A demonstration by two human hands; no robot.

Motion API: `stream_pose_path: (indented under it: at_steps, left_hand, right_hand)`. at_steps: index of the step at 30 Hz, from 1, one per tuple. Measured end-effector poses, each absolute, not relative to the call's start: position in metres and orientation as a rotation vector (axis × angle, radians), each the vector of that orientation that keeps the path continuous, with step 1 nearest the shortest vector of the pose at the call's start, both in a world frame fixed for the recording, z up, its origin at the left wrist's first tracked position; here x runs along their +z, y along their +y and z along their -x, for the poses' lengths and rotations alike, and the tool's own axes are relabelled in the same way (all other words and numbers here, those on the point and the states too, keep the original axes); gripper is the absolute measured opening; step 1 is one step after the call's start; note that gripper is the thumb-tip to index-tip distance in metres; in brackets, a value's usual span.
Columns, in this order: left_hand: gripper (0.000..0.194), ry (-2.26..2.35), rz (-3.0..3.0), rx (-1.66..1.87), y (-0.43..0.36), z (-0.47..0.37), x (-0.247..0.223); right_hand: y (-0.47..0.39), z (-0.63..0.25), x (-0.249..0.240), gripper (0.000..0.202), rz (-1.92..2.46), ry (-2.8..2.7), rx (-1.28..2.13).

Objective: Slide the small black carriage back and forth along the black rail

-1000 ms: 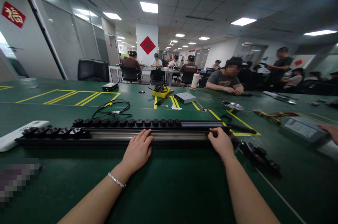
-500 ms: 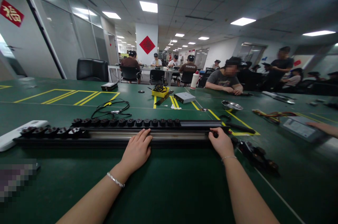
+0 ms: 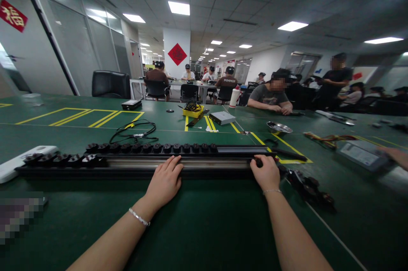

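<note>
Since half a second ago, another person's hand [image 3: 397, 155], past the right end of the long black rail [image 3: 207, 173], has slid a bit to the right over the metal box [image 3: 358, 154] there, and the right hand [image 3: 267, 172] has its wrist a little more to the left. Closest of all, a flat thing [image 3: 21, 215] with a blurred top lies in front of the rail's left end. The left hand [image 3: 165, 177] rests on the rail's middle, fingers stretched out, gripping nothing. At the rail's right end, the right hand pinches a small black piece [image 3: 259, 161], mostly hidden by the fingers. Black blocks [image 3: 63, 158] sit on the rail's left part. A white thing [image 3: 35, 158] lies by that end, and loose black pieces [image 3: 309, 186] lie off the right end. Just behind the rail is a back rail [image 3: 242, 149] with a longer row of blocks. Behind both, a thin cable [image 3: 139, 135] lies curled to the left, and a silver dish [image 3: 279, 128] sits to the right. Farther behind the rail come a grey box [image 3: 222, 118], a yellow box [image 3: 191, 114], and a seated person [image 3: 269, 96] leaning on the table.
</note>
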State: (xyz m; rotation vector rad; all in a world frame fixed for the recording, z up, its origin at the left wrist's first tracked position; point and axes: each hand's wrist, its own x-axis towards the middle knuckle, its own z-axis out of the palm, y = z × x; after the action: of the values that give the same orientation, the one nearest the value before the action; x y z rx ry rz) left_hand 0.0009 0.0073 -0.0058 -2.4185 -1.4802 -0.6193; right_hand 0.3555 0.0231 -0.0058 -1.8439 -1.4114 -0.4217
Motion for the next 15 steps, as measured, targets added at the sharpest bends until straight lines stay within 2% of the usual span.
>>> stream_pose_path:
  at_steps: [15]
  left_hand:
    - [0.035, -1.48, 2.428, -0.631, 0.006, -0.0015, -0.0041]
  right_hand:
    - [0.022, -0.3534, -0.0036, 0.028, 1.869, -1.409, -0.356]
